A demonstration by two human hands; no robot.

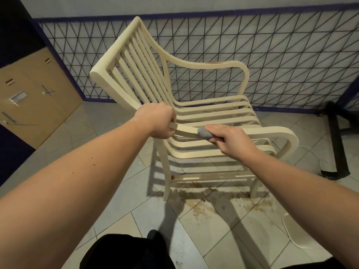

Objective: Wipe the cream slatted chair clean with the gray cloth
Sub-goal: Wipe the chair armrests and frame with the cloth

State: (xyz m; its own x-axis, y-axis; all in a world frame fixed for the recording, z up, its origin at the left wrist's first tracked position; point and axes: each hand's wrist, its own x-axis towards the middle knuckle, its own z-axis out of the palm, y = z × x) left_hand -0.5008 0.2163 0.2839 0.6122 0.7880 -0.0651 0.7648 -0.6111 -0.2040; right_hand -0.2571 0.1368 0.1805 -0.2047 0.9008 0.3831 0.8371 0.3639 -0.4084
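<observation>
The cream slatted chair [136, 61] stands on the tiled floor in the middle of the view, its back to the left and its seat slats running right. My left hand [157, 121] grips the near armrest close to the backrest. My right hand [231, 140] holds the bunched gray cloth [204, 133] and presses it on top of the same armrest, just right of the left hand. Most of the cloth is hidden under my fingers.
A dark wire-mesh railing [272, 55] runs behind the chair. Brown wet stains [204, 202] spread on the tiles under the chair. A black stand [336, 140] lies at the right, a brown cabinet [33, 90] at the left, and a white object [293, 232] at the lower right.
</observation>
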